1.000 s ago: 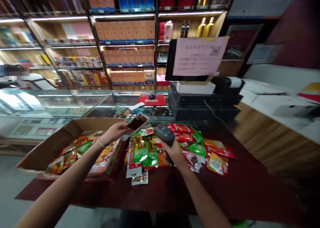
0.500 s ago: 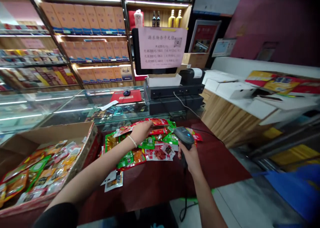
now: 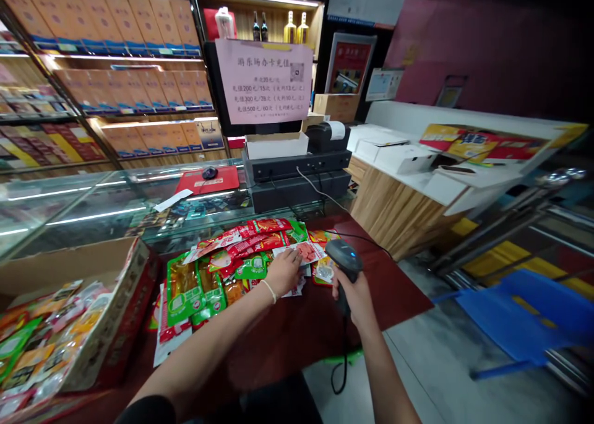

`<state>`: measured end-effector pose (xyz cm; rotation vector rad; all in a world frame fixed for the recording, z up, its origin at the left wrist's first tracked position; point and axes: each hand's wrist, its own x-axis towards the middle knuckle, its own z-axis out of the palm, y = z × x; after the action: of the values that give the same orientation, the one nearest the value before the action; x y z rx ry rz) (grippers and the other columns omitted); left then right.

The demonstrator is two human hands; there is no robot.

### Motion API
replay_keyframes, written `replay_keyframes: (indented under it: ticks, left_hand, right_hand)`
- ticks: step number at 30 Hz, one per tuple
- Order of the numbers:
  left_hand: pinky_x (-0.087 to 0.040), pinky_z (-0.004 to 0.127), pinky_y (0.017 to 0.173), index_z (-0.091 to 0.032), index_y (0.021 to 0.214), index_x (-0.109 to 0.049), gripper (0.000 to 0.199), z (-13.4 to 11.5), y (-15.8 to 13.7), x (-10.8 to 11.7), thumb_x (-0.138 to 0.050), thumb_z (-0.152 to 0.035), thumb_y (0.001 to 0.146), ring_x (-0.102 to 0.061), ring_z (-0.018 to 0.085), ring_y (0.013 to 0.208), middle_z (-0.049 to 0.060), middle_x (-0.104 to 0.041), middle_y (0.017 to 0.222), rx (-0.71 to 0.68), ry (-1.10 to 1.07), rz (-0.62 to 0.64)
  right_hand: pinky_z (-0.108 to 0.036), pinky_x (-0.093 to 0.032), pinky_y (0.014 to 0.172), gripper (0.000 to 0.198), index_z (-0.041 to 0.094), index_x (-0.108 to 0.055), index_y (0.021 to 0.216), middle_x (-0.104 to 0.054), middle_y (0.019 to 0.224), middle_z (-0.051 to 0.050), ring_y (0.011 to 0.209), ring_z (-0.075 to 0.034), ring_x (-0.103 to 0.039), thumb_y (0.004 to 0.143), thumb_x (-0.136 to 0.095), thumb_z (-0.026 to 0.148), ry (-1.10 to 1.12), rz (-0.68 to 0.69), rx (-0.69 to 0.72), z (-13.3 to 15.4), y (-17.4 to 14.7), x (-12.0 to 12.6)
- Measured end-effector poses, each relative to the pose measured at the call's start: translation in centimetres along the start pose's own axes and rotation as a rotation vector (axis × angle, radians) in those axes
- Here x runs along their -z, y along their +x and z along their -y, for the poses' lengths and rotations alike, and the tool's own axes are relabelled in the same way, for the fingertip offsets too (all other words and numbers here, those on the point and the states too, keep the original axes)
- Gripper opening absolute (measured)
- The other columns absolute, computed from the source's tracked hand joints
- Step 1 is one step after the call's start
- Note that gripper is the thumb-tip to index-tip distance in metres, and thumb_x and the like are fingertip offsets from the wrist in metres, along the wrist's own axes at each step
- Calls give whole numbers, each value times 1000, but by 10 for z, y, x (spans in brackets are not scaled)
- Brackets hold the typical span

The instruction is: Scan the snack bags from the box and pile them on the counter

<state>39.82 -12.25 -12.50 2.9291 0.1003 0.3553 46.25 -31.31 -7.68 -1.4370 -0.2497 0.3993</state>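
My right hand [image 3: 356,293] is wrapped round the handle of a dark barcode scanner [image 3: 344,260], which has a small blue light on top. The scanner's cord hangs down past the table edge. My left hand [image 3: 284,274], with a pale band at the wrist, has its fingers curled on a white and red snack packet [image 3: 307,252] with a picture of pink pieces. Left of it lies a pile of red and green snack packets [image 3: 250,244], including a large green-edged one [image 3: 183,291]. An orange and red packet [image 3: 323,270] lies partly behind the scanner.
An open cardboard box [image 3: 116,312] of small packets stands at the left on the dark red tabletop [image 3: 264,356]. Beyond are a glass counter [image 3: 106,195], a cash drawer [image 3: 297,167] and a screen bearing a paper notice [image 3: 266,83]. A blue chair [image 3: 520,312] stands right.
My left hand has moved right and nearer the scanner, with the white and red packet shifted along. My view has turned right. My right hand still holds the scanner.
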Motion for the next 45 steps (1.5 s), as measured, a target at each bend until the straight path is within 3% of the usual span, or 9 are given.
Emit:
replay_keyframes:
  ticks: [6,12,18,22,25,31,36,40,45]
  left_hand:
    - [-39,44,105,-17,124,-55,42,7,-10,20,-59,-30,85,-47,28,126,15,-56,132,-5,-24,-64]
    - [-40,44,106,-19,124,-58,37,19,-43,72,-54,-29,89,-50,27,123,13,-58,128,100,-55,-212]
    - [-42,42,105,-20,123,-59,33,49,-117,151,-49,-25,91,-53,24,119,11,-59,126,276,8,-371]
    - [-43,42,105,-21,122,-60,32,73,-189,196,-50,-24,92,-54,23,119,10,-61,125,423,108,-459]
    - [-44,41,103,-21,119,-61,30,96,-246,218,-49,-26,92,-56,23,116,10,-61,124,571,178,-474]
    - [-46,39,98,-19,115,-64,29,146,-358,242,-51,-30,91,-59,24,110,10,-64,117,805,254,-448]
    - [-49,35,88,-18,108,-67,27,180,-432,254,-53,-30,88,-63,23,94,10,-65,103,1029,299,-358]
    - [-48,34,89,-17,110,-67,30,215,-468,257,-55,-29,85,-63,24,95,11,-63,104,1131,322,-264]
    - [-46,33,91,-16,117,-64,41,281,-477,259,-61,-31,79,-62,26,99,14,-63,108,1205,271,-19]
  right_hand:
    - [-21,-36,35,37,20,-51,74,-52,50,6,35,-10,-45,70,-73,50,-17,28,2,-4,0,-5]
    - [-23,-38,36,35,19,-55,70,-53,49,4,37,-11,-46,71,-74,49,-75,174,26,4,-3,-37]
    - [-25,-40,37,39,19,-55,61,-53,43,1,36,-12,-47,73,-71,52,-183,373,76,17,-9,-108]
    - [-24,-42,39,39,17,-57,65,-54,47,1,38,-12,-50,71,-73,52,-160,568,44,21,-21,-170]
    - [-23,-42,38,40,17,-59,72,-54,48,2,37,-11,-49,68,-75,53,-111,689,24,20,-38,-217]
    - [-21,-40,38,41,18,-55,68,-54,48,2,38,-10,-50,71,-73,55,-95,882,55,16,-77,-301]
    - [-23,-42,39,38,19,-54,73,-54,48,3,39,-12,-51,73,-70,54,-158,1018,77,12,-106,-357]
    - [-25,-42,39,35,21,-53,76,-54,46,3,37,-14,-51,74,-68,52,-207,1072,80,5,-121,-395]
    - [-25,-41,37,30,21,-54,84,-53,43,5,35,-15,-51,73,-70,44,-265,1164,87,-9,-131,-437]
